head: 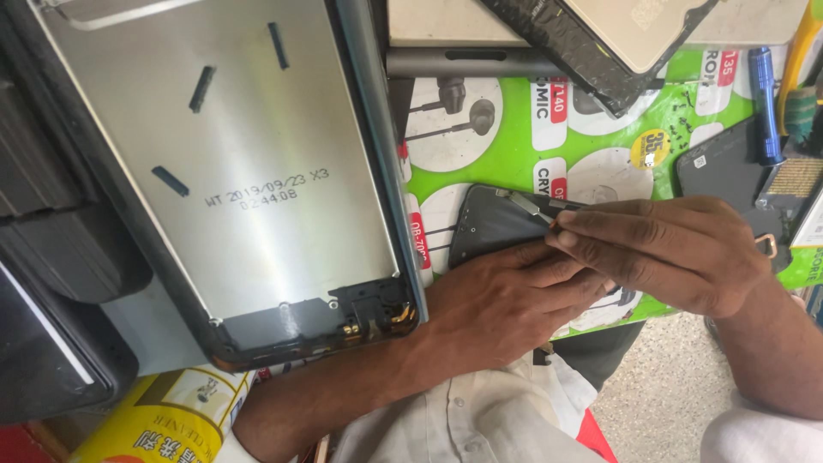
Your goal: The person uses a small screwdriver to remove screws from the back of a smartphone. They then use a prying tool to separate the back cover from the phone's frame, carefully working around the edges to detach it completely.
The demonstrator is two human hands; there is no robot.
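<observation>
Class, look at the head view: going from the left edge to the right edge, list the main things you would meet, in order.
Yellow can → large silver metal panel → left hand → metal tweezers → right hand → blue pen-shaped tool.

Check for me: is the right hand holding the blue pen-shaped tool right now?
No. The right hand pinches metal tweezers over the dark phone, while the blue pen-shaped tool lies apart on the green mat.
</observation>
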